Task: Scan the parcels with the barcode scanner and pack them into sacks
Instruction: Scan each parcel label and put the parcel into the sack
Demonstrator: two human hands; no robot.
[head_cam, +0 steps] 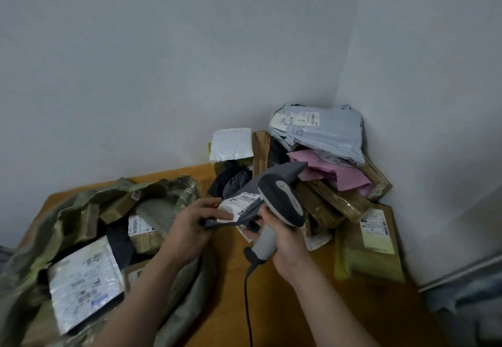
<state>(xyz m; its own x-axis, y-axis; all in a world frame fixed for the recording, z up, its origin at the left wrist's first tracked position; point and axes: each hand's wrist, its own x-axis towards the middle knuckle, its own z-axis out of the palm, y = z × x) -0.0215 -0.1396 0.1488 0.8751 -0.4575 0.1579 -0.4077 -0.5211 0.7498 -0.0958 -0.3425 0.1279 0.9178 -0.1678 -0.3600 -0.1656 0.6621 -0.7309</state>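
Note:
My right hand [282, 240] grips the handle of a grey barcode scanner [282, 205], its head tilted toward a dark grey soft parcel [282, 174]. My left hand [190, 227] pinches that parcel at its lower left corner, thumb on the white label [239, 207]. The parcel hangs just above the wooden table [353, 314], between the two hands. At the left lies an open olive-green sack [68, 211] with several parcels inside, among them a white bubble mailer [84, 281].
A heap of unsorted parcels [320, 156] fills the far right corner against the walls: grey and pink mailers, brown taped boxes, a white bubble mailer [232, 144]. A flat cardboard parcel [375, 235] lies at the right. The scanner cable [248, 306] runs down toward me.

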